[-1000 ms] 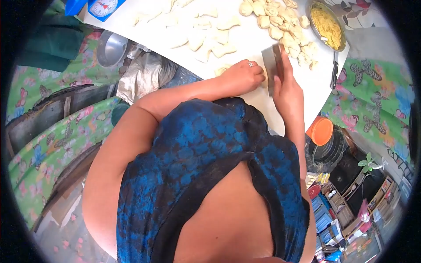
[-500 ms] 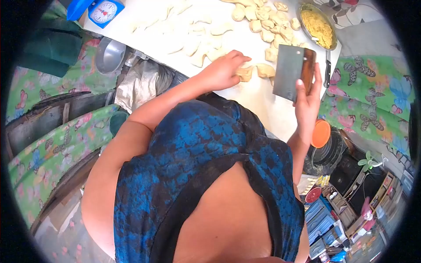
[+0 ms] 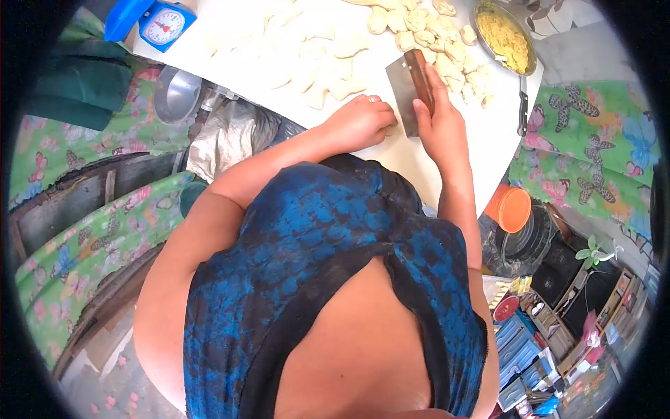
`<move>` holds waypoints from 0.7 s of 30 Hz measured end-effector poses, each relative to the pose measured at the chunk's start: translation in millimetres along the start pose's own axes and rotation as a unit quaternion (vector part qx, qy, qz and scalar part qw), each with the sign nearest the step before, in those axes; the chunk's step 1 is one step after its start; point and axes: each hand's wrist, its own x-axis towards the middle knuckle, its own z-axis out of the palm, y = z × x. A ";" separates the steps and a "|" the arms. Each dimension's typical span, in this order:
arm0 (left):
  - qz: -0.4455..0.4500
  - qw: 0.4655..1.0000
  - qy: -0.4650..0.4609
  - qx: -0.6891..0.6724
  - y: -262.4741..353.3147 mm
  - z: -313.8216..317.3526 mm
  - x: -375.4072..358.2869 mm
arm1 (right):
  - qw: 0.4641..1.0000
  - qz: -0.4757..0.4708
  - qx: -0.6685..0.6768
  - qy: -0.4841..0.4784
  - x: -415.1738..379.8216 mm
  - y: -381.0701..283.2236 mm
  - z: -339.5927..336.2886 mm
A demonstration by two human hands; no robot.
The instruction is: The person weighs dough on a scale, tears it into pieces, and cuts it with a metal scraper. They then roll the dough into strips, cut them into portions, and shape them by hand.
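Observation:
My right hand (image 3: 443,129) grips the wooden handle of a dough scraper (image 3: 402,94), whose broad metal blade is upright over the worktop and faces left. Just left of the blade, my left hand (image 3: 361,124) is closed with its fingers curled down, a ring on one finger. A pale bit of dough shows at its fingertips; most of that piece is hidden under the hand. Beyond the scraper lies a heap of small dough pieces (image 3: 453,52). Flatter, longer dough pieces (image 3: 345,87) are spread over the floury surface beyond my left hand.
A metal bowl of yellow shredded filling (image 3: 504,42) stands at the far right of the white table (image 3: 457,192). By its right edge lies a black-handled knife (image 3: 523,112). A blue kitchen scale (image 3: 164,26) sits at the far left corner. An orange-lidded tub (image 3: 513,209) stands below the right edge.
My right hand has brought the scraper leftward, close to my left hand. The left fingers have curled in, and the dough pieces between the hands are now mostly out of sight.

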 end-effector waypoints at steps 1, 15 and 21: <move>0.000 1.000 0.002 0.002 -2.0 -1.9 -1.4 | 0.997 -0.040 0.040 0.053 0.4 1.1 -2.4; 0.045 0.994 0.069 0.071 17.0 19.3 62.1 | 0.949 0.032 0.218 0.227 -40.7 44.2 -54.0; -0.041 0.988 0.039 -0.141 20.2 10.8 79.4 | 0.931 0.080 0.263 0.239 -59.2 50.4 -58.9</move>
